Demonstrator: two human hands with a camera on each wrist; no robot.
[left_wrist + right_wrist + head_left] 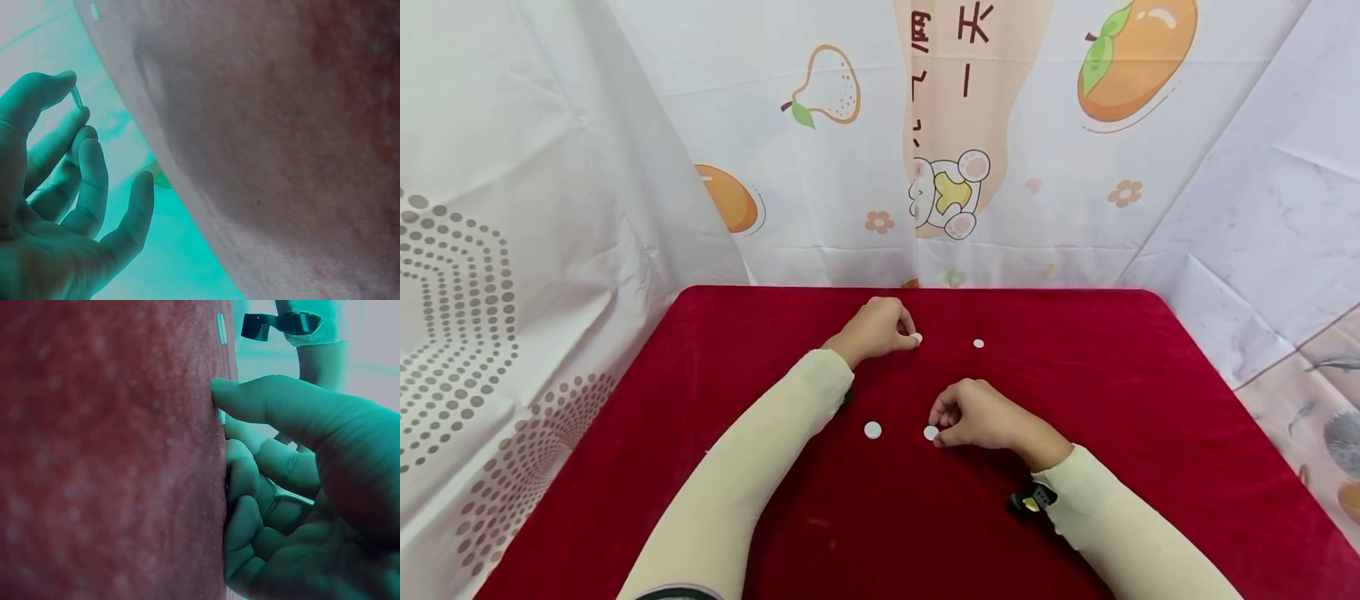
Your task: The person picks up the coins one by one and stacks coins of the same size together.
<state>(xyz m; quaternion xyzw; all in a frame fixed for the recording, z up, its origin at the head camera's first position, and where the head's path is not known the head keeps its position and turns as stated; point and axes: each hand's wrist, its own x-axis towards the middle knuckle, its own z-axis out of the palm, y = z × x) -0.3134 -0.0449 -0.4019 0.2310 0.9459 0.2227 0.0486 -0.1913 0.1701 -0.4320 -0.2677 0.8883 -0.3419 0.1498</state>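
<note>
left hand [874,329] pinches the far-left disc [917,337]. right hand [981,414], nearer to the near-left disc [872,430], pinches the near-right disc [930,432] to the right, apart.

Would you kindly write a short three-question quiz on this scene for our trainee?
1. How many white discs show in the head view?
2. True or false: the left hand reaches farther across the cloth than the right hand.
3. How does the left hand hold its disc? A) flat on the palm; B) in a pinch; C) inside a fist.

Key: 1. Four. 2. True. 3. B.
</note>
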